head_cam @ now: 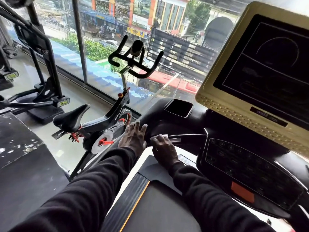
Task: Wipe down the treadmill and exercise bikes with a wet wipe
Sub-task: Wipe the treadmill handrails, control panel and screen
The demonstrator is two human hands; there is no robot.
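I stand on a black treadmill [168, 205] with a gold-framed dark screen [267, 69] and a button console [247, 166]. My left hand [133, 138] lies flat, fingers spread, on the curved black handrail [160, 118] at the console's left. My right hand [164, 151] presses a white wet wipe [158, 136] against the same rail, just right of the left hand; only the wipe's upper edge shows beyond the fingers. A black exercise bike [100, 121] with red trim stands to the left by the window.
A large glass window [103, 39] runs along the far side, overlooking a street. Another black exercise machine [41, 67] stands at the far left on the grey floor. A dark worn mat [18, 138] lies at the left.
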